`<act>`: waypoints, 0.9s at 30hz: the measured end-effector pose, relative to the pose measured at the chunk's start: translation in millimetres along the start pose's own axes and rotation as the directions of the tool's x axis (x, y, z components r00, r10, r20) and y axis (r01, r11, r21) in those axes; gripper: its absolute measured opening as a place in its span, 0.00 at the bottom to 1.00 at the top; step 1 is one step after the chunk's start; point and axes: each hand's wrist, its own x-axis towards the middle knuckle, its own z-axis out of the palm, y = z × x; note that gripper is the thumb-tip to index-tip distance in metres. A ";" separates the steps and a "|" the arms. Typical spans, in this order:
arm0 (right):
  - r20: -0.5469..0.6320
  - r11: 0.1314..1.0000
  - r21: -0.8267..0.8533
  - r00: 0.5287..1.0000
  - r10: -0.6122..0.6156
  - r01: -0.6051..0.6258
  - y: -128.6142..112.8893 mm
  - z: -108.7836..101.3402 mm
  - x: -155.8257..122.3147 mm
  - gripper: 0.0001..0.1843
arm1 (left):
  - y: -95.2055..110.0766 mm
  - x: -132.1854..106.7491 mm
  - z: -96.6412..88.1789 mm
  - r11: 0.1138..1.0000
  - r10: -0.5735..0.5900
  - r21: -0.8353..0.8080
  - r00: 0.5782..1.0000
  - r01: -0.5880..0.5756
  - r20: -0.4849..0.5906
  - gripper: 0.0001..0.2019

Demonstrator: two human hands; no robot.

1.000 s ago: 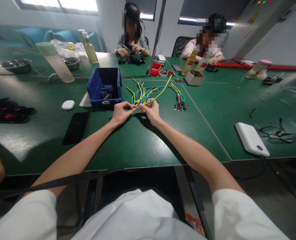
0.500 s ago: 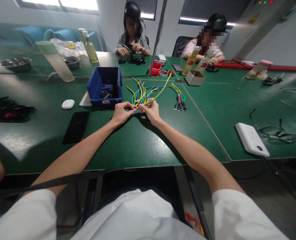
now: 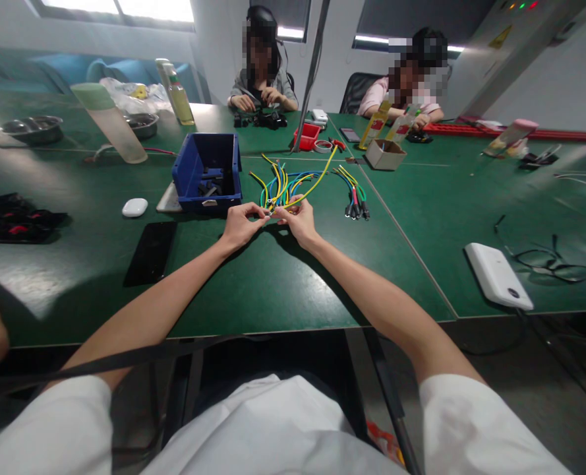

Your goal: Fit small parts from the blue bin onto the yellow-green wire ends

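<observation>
a person's bare left hand [image 3: 242, 224] and right hand [image 3: 301, 221] meet above a green tabletop [image 3: 283, 290], the right clamped on a long, thin, yellow-coated wire [image 3: 327, 166], the left with thumb and fingertip pinched on what looks like a small silvery metal tip [image 3: 271, 212] at its near end. whether the tip is firmly fixed to the wire is too small to tell. the wire arcs up and away over a loose heap of yellow, blue and green coated wires [image 3: 279, 177], beside an open-fronted blue plastic bin [image 3: 231, 202] of small black pieces [image 3: 210, 189].

the likeliest trouble: a slip at the tip, since the pinch is narrow and the piece tiny. the springy free end could also snag the heap or drag its strands out of place. a sideways tug might bend the tip.

compared with half a second earlier, the wire's far end has swung slightly leftward; both hands hold nearly the same spot, and heap and bin are unmoved.
</observation>
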 end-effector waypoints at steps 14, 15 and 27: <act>-0.017 1.000 0.015 1.000 -0.002 0.003 0.8 0.6 0.7 0.26 | -1.1 0.6 -0.9 0.991 -0.016 0.131 1.000 0.016 0.001 0.13; -0.016 1.000 0.014 1.000 -0.002 0.002 0.7 0.7 0.8 0.26 | -1.4 0.7 -1.2 0.989 -0.014 0.147 1.000 0.014 0.002 0.13; -0.009 1.000 -0.012 1.000 -0.011 0.011 2.1 0.9 1.4 0.26 | -2.3 0.9 -1.3 0.986 0.000 0.164 1.000 0.000 0.004 0.13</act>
